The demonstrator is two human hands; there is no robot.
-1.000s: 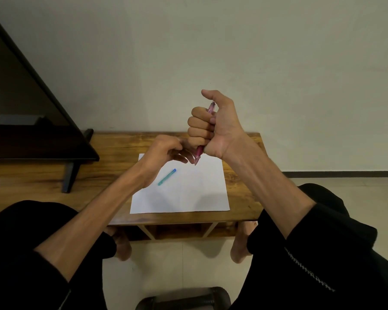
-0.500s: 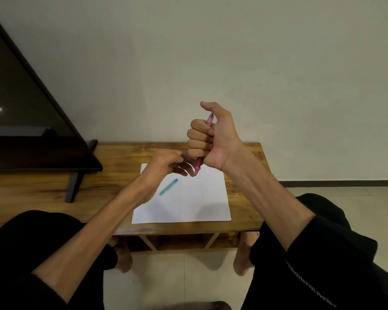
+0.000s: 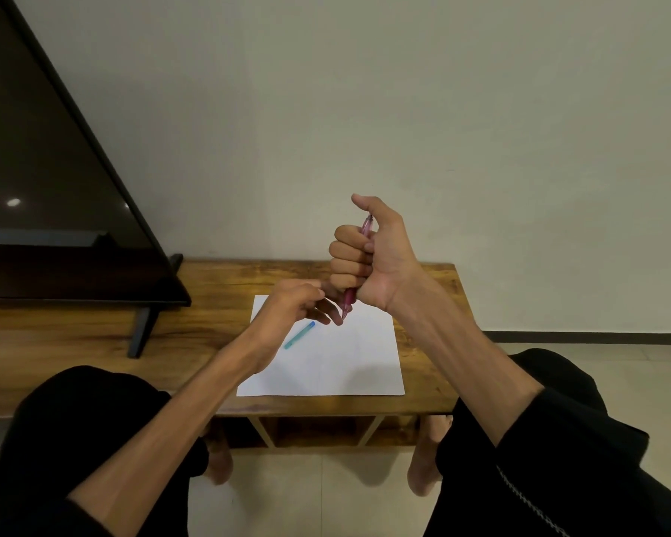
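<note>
Now the right hand (image 3: 369,257) is up in the air over the wood table (image 3: 217,292), squeezed into a fist round a pink pen (image 3: 348,302), w/ the thumb sticking up. The pen stands nearly upright, a bit tilted. Its top end peeks out by the thumb, and its tip end pokes out under the fist & points down. It hangs over the far edge of the white paper (image 3: 338,366) and doesn't touch it. The left hand (image 3: 291,308) is lower, just to the left, fingers curled, w/ fingertips (image 3: 336,319) right at the pen's tip. Can't tell if they pinch the tip or only touch it. A blue-green pen (image 3: 299,335) lies slanted on the paper, near the left wrist, w/ no hand on it. The paper lies flat at the front of the table, approx. in the middle. Any print on the 2 pens is too small to read. A big dark TV (image 3: 47,180) stands on the table's left end, by the pale wall. Black sleeves are pushed up on both arms, & bare feet show under the table.
</note>
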